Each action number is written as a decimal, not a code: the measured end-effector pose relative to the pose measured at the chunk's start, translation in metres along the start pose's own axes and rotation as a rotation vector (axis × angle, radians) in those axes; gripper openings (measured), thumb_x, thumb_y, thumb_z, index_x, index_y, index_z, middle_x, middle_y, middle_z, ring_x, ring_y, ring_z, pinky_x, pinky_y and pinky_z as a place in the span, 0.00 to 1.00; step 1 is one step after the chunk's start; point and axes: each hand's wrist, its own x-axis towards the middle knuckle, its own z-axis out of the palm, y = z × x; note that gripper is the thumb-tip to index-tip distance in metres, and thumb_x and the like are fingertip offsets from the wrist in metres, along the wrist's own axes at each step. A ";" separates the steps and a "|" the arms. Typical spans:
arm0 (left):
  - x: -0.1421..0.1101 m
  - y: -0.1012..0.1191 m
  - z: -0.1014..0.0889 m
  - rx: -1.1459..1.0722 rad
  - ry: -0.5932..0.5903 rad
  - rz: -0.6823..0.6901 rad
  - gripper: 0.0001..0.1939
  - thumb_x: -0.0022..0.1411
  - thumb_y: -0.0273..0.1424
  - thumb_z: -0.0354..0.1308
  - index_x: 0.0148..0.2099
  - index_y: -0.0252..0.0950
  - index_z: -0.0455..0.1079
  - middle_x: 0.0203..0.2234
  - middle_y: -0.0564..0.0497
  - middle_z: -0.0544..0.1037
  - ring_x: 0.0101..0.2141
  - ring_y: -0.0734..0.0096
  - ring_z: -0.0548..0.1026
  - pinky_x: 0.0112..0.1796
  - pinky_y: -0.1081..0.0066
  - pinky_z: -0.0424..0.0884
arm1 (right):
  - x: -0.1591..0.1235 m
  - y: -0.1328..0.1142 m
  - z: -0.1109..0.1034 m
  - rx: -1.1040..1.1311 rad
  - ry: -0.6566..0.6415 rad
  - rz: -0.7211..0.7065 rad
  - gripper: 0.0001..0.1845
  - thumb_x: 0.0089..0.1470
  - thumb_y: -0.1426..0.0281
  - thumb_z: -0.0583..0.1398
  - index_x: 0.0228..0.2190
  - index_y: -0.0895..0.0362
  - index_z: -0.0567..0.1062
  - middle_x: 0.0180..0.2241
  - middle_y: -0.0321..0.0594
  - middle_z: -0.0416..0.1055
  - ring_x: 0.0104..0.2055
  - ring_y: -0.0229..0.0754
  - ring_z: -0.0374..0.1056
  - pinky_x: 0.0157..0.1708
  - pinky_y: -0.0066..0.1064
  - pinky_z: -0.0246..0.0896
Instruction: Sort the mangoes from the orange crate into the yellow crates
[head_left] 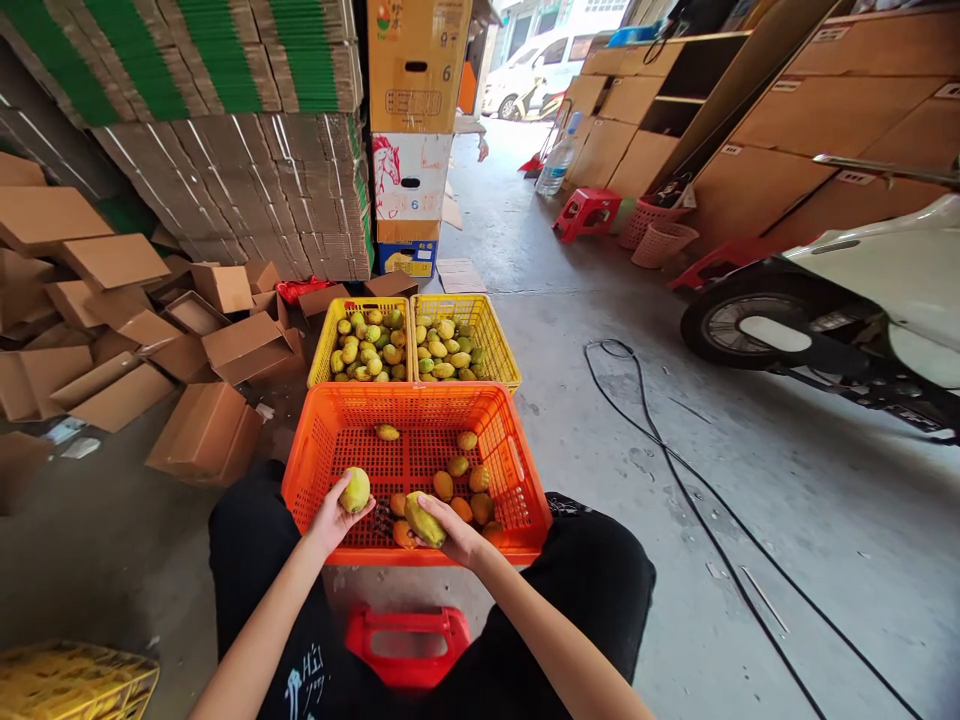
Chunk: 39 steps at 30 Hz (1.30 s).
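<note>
My left hand [335,517] is closed around a pale yellow-green papaya [355,491], above the left side of an orange plastic crate [409,556]. In my right hand [454,532] is a longer, greener papaya [424,520], held over the crate's front middle. Several orange-yellow papayas [443,487] lie in the crate, mostly on its right side. One small yellow papaya [388,432] rests apart near its back wall. Just behind stand two yellow crates, the left one [318,352] and the right one [501,335], both holding many yellow-green papayas.
Open cardboard boxes [202,430] are heaped on the left, before stacked flat cartons [247,180]. A black cable [660,440] runs over the floor at right, near a parked scooter [862,310]. A red stool [409,640] is between my legs.
</note>
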 end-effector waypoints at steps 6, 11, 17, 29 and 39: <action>0.002 0.001 -0.003 0.017 0.077 0.019 0.09 0.62 0.26 0.60 0.45 0.34 0.69 0.28 0.48 0.78 0.26 0.69 0.79 0.27 0.71 0.79 | 0.002 -0.004 -0.001 0.105 0.089 0.002 0.17 0.54 0.57 0.63 0.37 0.57 0.72 0.30 0.39 0.76 0.26 0.38 0.72 0.24 0.27 0.65; 0.000 0.001 -0.003 0.129 0.000 -0.016 0.06 0.63 0.27 0.59 0.42 0.31 0.69 0.30 0.44 0.79 0.24 0.69 0.78 0.23 0.75 0.75 | 0.004 -0.010 0.000 0.255 0.193 0.024 0.20 0.63 0.57 0.52 0.35 0.60 0.74 0.30 0.44 0.77 0.26 0.41 0.73 0.27 0.30 0.68; 0.003 -0.005 -0.005 0.208 -0.058 -0.016 0.07 0.64 0.30 0.56 0.41 0.30 0.69 0.27 0.44 0.79 0.24 0.66 0.78 0.24 0.71 0.75 | 0.010 -0.007 0.001 0.397 0.227 -0.072 0.13 0.62 0.65 0.55 0.35 0.59 0.76 0.32 0.42 0.78 0.32 0.39 0.74 0.33 0.27 0.68; 0.003 -0.003 -0.001 0.050 -0.078 0.055 0.15 0.69 0.30 0.47 0.53 0.29 0.66 0.35 0.39 0.79 0.36 0.56 0.82 0.37 0.59 0.80 | 0.007 -0.004 -0.003 0.236 0.190 -0.251 0.22 0.39 0.61 0.74 0.35 0.53 0.73 0.30 0.33 0.75 0.32 0.39 0.71 0.31 0.26 0.67; 0.009 -0.006 -0.009 0.148 -0.074 0.084 0.08 0.63 0.23 0.60 0.45 0.31 0.69 0.34 0.40 0.79 0.34 0.59 0.82 0.32 0.66 0.80 | 0.017 0.002 -0.013 0.269 0.242 -0.180 0.20 0.44 0.55 0.69 0.33 0.53 0.72 0.29 0.35 0.74 0.32 0.39 0.70 0.27 0.25 0.65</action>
